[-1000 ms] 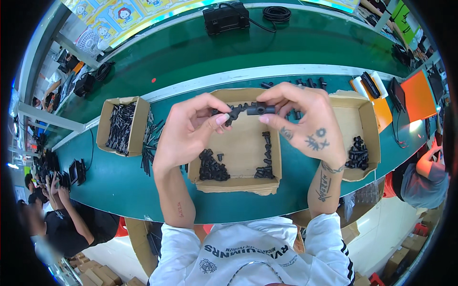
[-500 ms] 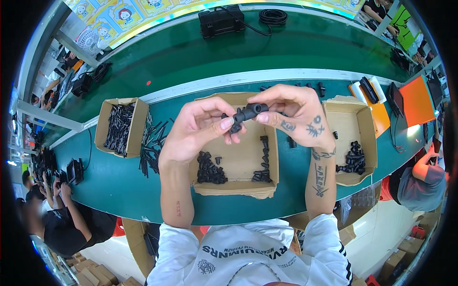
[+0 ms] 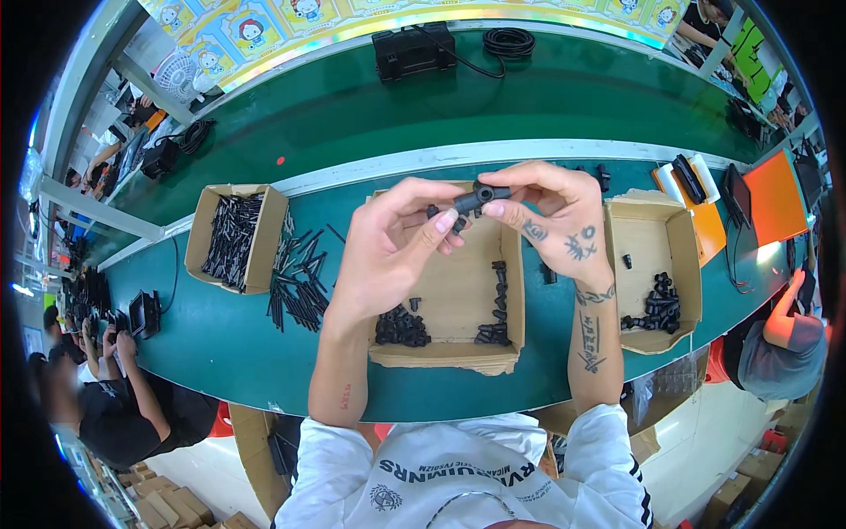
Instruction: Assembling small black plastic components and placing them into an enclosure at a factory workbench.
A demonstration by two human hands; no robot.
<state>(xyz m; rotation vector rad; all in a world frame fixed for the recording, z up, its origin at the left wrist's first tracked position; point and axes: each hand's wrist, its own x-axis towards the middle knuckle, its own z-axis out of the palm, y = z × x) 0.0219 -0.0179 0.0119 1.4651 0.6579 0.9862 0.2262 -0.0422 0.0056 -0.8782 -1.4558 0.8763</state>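
Between both hands, over the middle cardboard box (image 3: 458, 354), is a black jointed fitting (image 3: 477, 199) with a round hole near its right end. My left hand (image 3: 392, 238) pinches its left part between thumb and fingers; a smaller black piece (image 3: 459, 226) shows by that thumb. On the right end, the thumb and fingers of my right hand (image 3: 560, 216) are closed. Fingers cover parts of the fitting, so how its pieces join cannot be told. Below, the middle box holds a heap of small black fittings (image 3: 403, 329) at its left and more fittings (image 3: 495, 331) along its right side.
A left cardboard box (image 3: 280, 231) holds thin black rods, with loose rods (image 3: 300, 282) beside it. The right cardboard box (image 3: 690, 264) has small black fittings (image 3: 661, 307). A black case (image 3: 414, 53) and coiled cable (image 3: 508, 42) lie beyond the white rail (image 3: 388, 170). Other people sit at both sides.
The fitting has turned in my fingers, its holed end now facing more toward me. Both hands have drawn slightly closer together, and the whole view has shifted a little.
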